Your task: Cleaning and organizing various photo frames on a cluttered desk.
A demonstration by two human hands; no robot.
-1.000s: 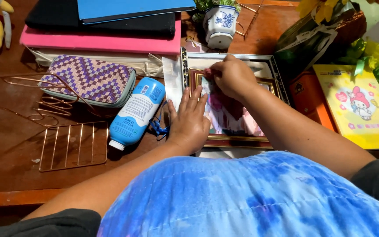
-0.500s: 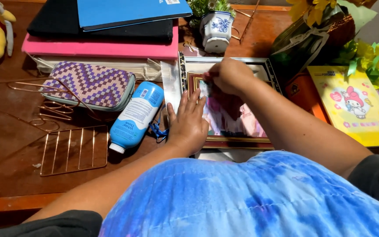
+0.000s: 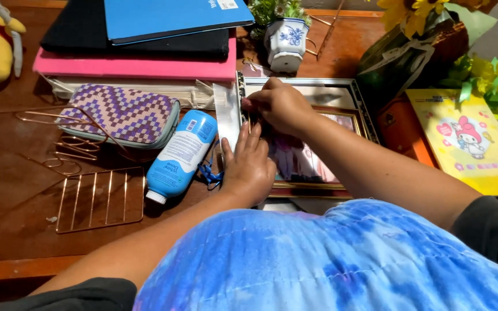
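My right hand [image 3: 280, 106] with fingers pinched together at the gold picture frame's [image 3: 318, 185] 10 o'clock corner, wrist bent inward, my left hand [image 3: 248, 164] flat, fingers spread on the frame's 9 o'clock edge, forearm angled from 7 o'clock, blue bottle [image 3: 181, 154] beside it on the desk [image 3: 7, 190].

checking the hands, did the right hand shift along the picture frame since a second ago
Yes. The right hand slid left along the picture frame, from near the top middle to its upper left corner, closer to the blue bottle.
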